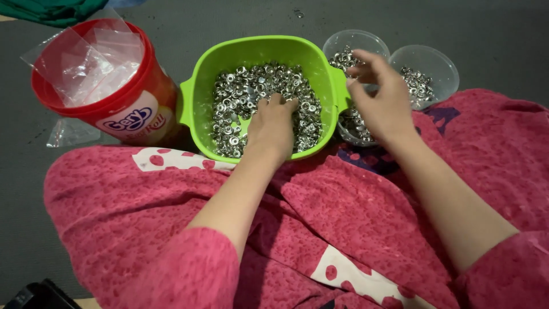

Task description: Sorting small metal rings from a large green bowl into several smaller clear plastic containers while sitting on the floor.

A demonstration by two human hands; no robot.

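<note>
Hundreds of small silver metal rings [251, 86] fill the green bowl [197, 86], and the left hand [271, 129] is right in there, palm down, fingers sunk into the pile at the bowl's six o'clock edge; whether those fingers are pinched on anything, I cannot tell, the rings hide the tips. Over at three o'clock from the bowl, the right hand [382, 97] hovers above three clear round tubs, fingers loosely curled with thumb and forefinger drawn together, possibly on a ring too small to make out. The near tub [350, 133] sits half under that hand, the back-left tub [355, 40] and the far tub [426, 71] also hold rings. At nine o'clock stands a red bucket [114, 100] stuffed with clear plastic bags [94, 60]. The bowl rests against the pink spotted garment [343, 212] on the lap, so my worry: a knee shift or a heavy press could tip it and scatter rings across the grey mat [229, 23].
</note>
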